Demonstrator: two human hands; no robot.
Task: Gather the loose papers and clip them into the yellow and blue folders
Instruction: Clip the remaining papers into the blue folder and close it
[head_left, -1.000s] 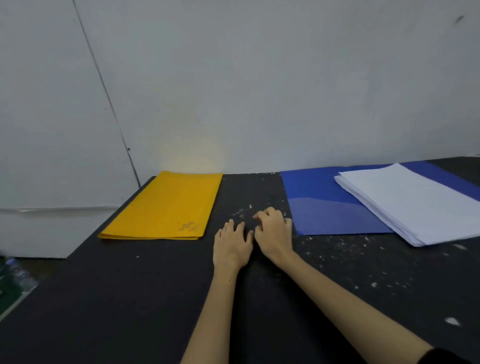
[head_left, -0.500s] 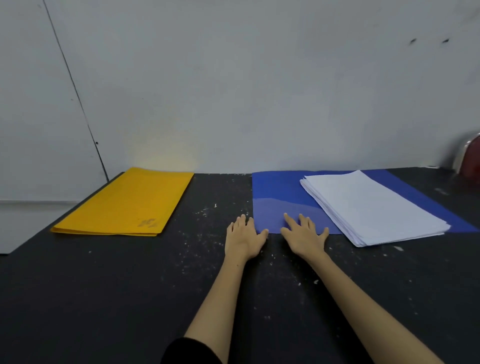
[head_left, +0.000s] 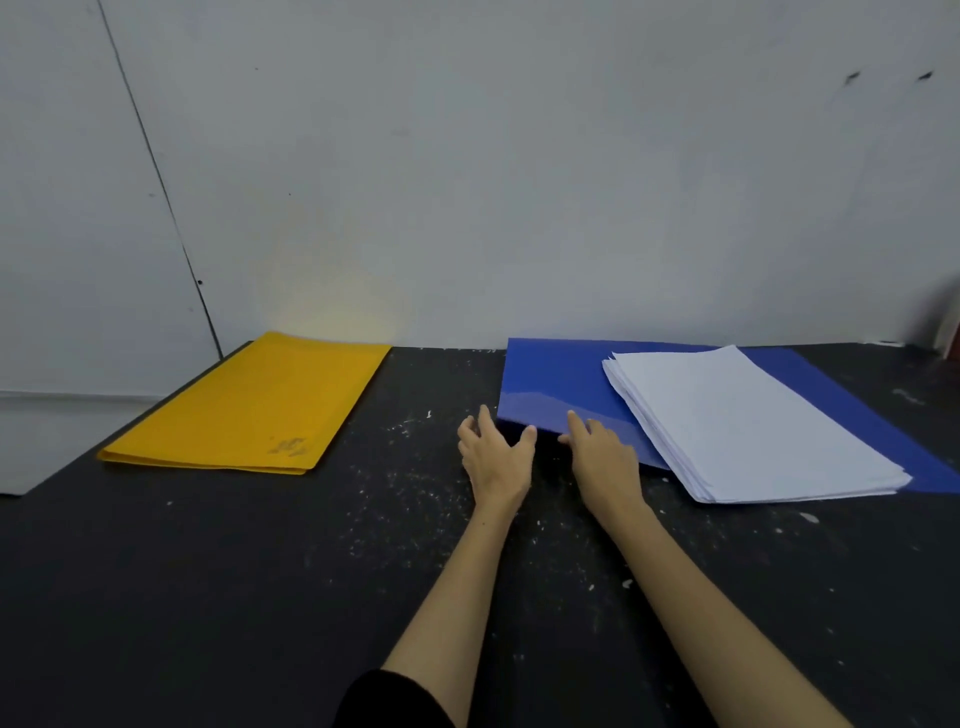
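Note:
A closed yellow folder (head_left: 249, 405) lies flat at the table's back left. At the back right lies the blue folder (head_left: 556, 374), with a thick stack of white papers (head_left: 743, 421) on its right part, slightly fanned. My left hand (head_left: 496, 452) grips the blue folder's near left corner, thumb under the edge. Just to its right, my right hand (head_left: 602, 457) holds the same near edge, fingers on top. That corner is raised a little off the table, with shadow beneath it.
The black table (head_left: 260, 571) is speckled with white paint flecks and ends at a grey-white wall (head_left: 467, 182). A red object (head_left: 953, 332) shows at the far right edge. The table's left edge runs diagonally past the yellow folder.
Both hands moved forward from flat on the table onto the blue folder's near left edge and took hold of it. The corner has lifted. The view shifted slightly.

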